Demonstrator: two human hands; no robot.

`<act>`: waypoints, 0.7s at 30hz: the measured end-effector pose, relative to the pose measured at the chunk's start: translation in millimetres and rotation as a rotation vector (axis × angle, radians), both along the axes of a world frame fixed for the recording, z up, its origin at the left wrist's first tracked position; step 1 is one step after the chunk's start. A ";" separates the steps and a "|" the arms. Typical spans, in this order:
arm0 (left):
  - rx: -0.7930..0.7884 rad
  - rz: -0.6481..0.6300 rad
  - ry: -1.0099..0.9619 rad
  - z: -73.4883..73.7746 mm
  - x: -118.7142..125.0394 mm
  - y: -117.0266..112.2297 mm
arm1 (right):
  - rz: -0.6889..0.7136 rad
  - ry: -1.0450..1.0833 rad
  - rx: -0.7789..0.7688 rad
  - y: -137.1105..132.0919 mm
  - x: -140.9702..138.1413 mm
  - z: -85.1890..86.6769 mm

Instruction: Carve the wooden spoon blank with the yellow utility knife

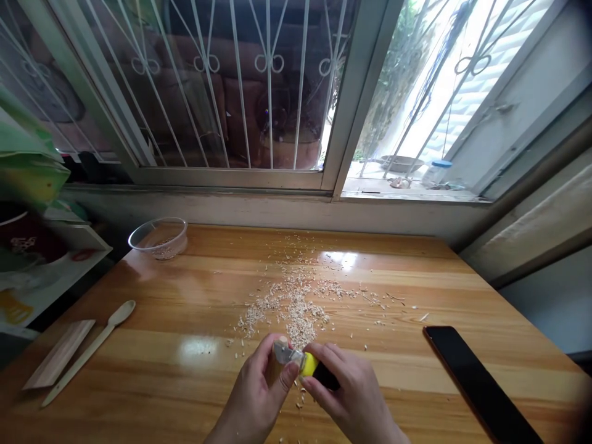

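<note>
While the cup's (42, 237) lettering (23, 245) blurs, the left hand (259, 390) grips wood (282, 340), the right hand (355, 383) a tool (309, 364).

Left hand (259, 388): bare, low at centre, fingers (264, 354) curled in a closed grip, left thumb (287, 377) angled up and to the right. Right hand (351, 379): bare, back uppermost, closed in a grip, index finger (324, 356) above, right thumb (315, 390) below. Hands near each other; left wrist (226, 425) and right wrist (386, 425) converge from the lower edge of view.
</note>
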State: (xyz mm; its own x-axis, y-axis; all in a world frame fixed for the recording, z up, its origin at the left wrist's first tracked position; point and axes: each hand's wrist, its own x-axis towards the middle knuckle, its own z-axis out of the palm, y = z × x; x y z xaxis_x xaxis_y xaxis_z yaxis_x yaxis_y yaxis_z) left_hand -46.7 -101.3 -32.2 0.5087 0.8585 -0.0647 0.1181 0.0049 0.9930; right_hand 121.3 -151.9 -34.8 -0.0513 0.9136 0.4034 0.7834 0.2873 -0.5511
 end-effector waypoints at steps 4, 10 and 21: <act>0.015 -0.008 0.046 -2.3 -1.7 -0.8 | 0.015 -0.022 -0.011 0.1 -0.4 6.4; 0.012 0.045 0.019 -4.3 -2.1 -3.9 | 0.038 -0.007 0.048 0.3 -1.9 7.9; 0.006 0.290 -0.071 0.4 2.2 -20.6 | -0.021 -0.033 0.137 -9.1 -12.7 6.0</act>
State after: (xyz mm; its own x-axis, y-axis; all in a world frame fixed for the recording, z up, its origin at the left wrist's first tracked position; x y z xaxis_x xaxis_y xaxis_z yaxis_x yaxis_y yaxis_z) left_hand -44.5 -122.0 -31.8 0.2455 0.9689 -0.0320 0.0434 0.0220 0.9988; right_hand 108.6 -161.0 -28.7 -0.0478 0.8510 0.5230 0.8070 0.3414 -0.4818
